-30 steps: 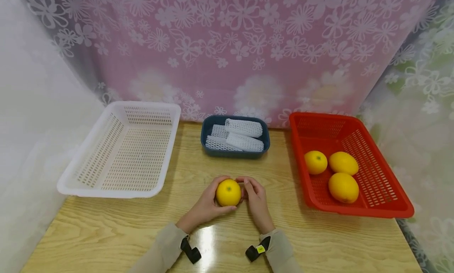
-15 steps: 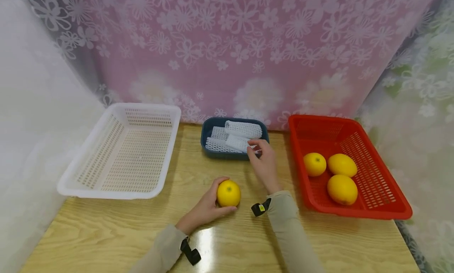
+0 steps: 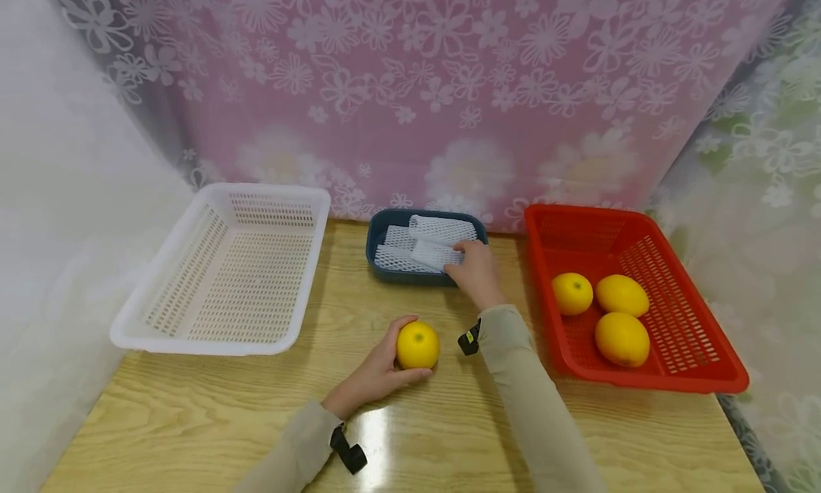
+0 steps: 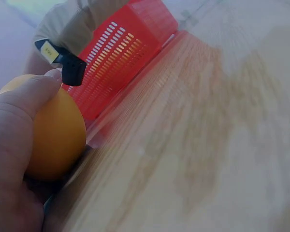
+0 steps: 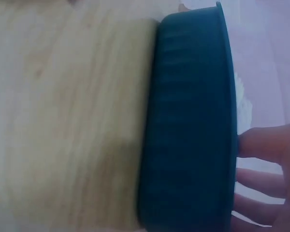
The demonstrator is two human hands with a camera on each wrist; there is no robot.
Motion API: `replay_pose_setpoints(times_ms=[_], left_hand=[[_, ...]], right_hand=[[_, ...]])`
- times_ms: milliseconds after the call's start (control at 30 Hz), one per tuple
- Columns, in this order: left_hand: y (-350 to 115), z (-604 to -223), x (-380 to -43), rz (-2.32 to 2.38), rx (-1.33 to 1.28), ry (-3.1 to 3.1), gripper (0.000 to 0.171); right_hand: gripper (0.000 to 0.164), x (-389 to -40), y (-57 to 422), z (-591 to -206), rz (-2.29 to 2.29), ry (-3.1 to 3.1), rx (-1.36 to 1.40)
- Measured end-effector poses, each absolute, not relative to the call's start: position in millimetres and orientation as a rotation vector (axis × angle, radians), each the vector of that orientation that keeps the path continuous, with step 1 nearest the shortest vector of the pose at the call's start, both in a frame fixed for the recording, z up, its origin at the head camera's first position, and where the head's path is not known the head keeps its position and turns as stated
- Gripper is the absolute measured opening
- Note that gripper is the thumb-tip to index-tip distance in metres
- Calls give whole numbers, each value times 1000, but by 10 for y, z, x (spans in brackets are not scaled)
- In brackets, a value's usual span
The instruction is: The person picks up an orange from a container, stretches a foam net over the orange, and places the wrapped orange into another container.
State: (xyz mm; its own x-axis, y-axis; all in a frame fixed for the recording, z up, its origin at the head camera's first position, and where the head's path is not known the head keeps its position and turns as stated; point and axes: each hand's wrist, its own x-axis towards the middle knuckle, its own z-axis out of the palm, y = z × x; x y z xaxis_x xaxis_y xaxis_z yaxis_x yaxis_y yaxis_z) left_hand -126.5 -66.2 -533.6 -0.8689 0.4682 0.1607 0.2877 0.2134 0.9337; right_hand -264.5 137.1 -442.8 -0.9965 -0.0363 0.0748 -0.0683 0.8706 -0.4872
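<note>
My left hand holds a yellow-orange orange on the table in front of me, fingers behind it and thumb along its near side. In the left wrist view the thumb lies across the orange. My right hand reaches over the near right edge of a dark teal box, its thumb and fingers about the right end of a white foam fruit net. Several such nets lie in that box. From the right wrist view, the box wall hides the fingertips and the net's end.
On the right stands a red basket with three more oranges in it. A white perforated basket stands on the left. Behind everything hangs a pink floral cloth, and the wooden table lies beneath.
My right hand has left the orange and moved forward to the teal box, its fingers now at the front foam net. The left hand keeps the orange in nearly the same spot.
</note>
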Motion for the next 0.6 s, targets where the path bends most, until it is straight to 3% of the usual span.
replay_pose_setpoints(times_ms=[267, 600], left_hand=[[-645, -5329, -1266, 1725, 711, 2314, 88], [-650, -5329, -1268, 1738, 719, 2301, 89]], right_hand=[[45, -2747, 1310, -4379, 653, -3104, 55], [27, -2763, 1277, -4453, 626, -3044, 40]])
